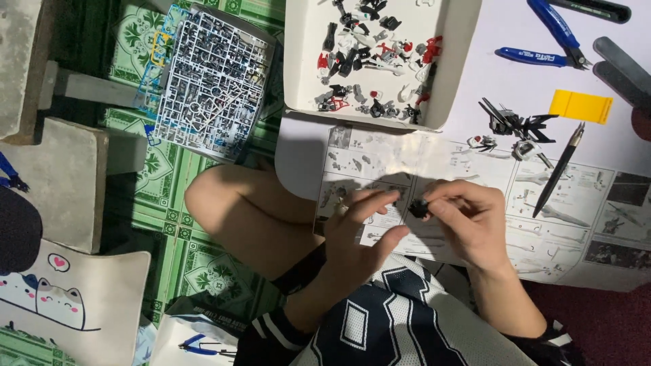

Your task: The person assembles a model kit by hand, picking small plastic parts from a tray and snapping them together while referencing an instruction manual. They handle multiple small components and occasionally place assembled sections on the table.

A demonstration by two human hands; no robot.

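My right hand (468, 220) pinches a small black model part (418, 207) between thumb and fingertips, above an unfolded instruction sheet (475, 173). My left hand (356, 234) hovers just left of the part with fingers spread, its fingertips close to it, holding nothing that I can see. A partly built black model piece (517, 125) lies on the white table (502, 74) beyond the sheet.
A white box lid (298, 61) holds several loose black, white and red parts. Stacked plastic runners (210, 85) lie on the green tiled floor. Blue-handled nippers (553, 37), a yellow block (580, 106) and a dark craft knife (560, 167) sit at right. A second pair of nippers (200, 347) lies below left.
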